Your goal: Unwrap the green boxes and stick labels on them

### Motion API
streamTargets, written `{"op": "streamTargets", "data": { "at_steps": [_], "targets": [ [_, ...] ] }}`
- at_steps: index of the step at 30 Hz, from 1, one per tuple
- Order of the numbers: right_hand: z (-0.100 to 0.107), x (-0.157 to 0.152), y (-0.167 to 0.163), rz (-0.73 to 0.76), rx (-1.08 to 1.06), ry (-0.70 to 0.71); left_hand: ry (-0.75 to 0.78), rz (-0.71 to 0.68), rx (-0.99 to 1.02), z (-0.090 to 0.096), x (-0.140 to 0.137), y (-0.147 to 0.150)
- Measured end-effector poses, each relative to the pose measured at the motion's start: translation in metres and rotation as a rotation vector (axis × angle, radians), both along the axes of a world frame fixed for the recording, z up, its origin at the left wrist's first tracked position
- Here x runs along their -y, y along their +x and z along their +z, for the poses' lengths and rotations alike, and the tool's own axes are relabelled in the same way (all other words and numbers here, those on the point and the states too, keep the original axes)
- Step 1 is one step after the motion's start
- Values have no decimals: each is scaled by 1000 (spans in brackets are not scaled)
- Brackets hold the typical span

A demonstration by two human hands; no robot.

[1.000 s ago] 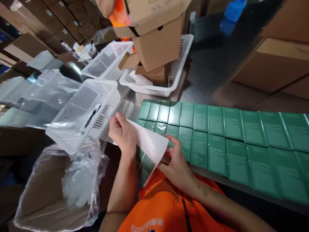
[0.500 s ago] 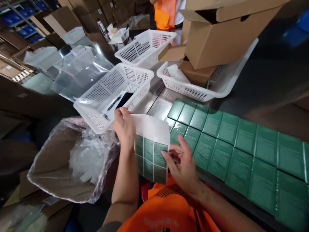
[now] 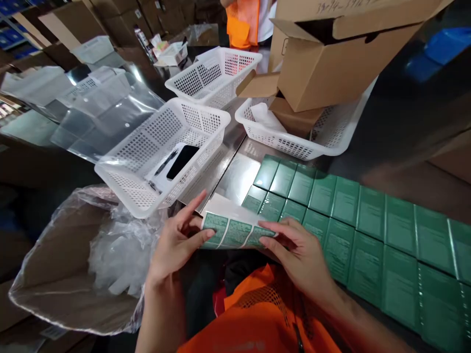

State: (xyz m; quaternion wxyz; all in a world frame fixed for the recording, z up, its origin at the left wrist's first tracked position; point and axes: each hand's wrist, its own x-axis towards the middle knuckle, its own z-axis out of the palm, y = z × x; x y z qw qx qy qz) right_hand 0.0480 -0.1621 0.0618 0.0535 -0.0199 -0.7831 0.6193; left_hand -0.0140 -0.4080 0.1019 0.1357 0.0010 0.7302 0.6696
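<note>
A sheet of green stickers [image 3: 236,232] on white backing is bent between my two hands, in front of my vest. My left hand [image 3: 175,240] pinches its left end with the thumb on the printed side; the index finger points up and away. At the right end, my right hand [image 3: 294,242] grips the sheet between thumb and fingers. Just beyond and to the right, shrink-wrapped green boxes [image 3: 336,233] lie in two rows on the metal table [image 3: 239,174]. The sheet's underside and some fingertips are hidden.
A white basket [image 3: 147,142] holds a phone [image 3: 183,162] and a pen [image 3: 166,162]. Another basket [image 3: 283,142] carries an open carton [image 3: 331,68]. A lined bin [image 3: 47,274] with clear plastic scraps stands at left. A person in an orange vest [image 3: 243,22] stands across the table.
My left hand has moved from the sheet's top edge down to its left end. The sheet has tilted and curled, showing fewer stickers. My right hand still holds its right side.
</note>
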Motion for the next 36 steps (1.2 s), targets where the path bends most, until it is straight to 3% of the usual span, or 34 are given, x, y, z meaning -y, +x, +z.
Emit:
{"op": "streamTargets", "data": {
  "at_steps": [3, 7, 9, 12, 15, 19, 22, 26, 28, 31, 34, 36],
  "targets": [
    [6, -4, -1, -9, -96, 80, -199, -66, -52, 11, 3, -6],
    [10, -7, -4, -35, -127, 90, -363, -91, -324, 14, -3, -21],
    [11, -10, -4, -64, -144, 93, -318, -139, -344, 11, -10, -28],
    [13, -16, -3, -82, -108, 114, -116, -203, -114, 5, -21, -35],
    [15, -22, -1, -135, 19, 117, 12, -129, 64, 3, -30, -40],
    [17, -29, -3, -179, 86, 153, 61, -106, 174, 2, -40, -46],
    [16, -33, -6, -159, -61, 327, 68, -116, 223, -5, -46, -52],
    [18, -36, -1, -22, -515, 625, 82, -1, 250, -20, -51, -74],
    [26, -39, 3, 175, -608, 594, 61, 67, 241, -27, -50, -91],
    [44, -50, -1, 349, -575, 380, 5, 132, 193, -34, -47, -113],
    [53, -70, -29, 209, -439, 222, -87, 140, 126, -34, -48, -121],
    [48, -84, -57, 64, -243, 155, -149, 81, 107, -31, -54, -118]
  ]
}}
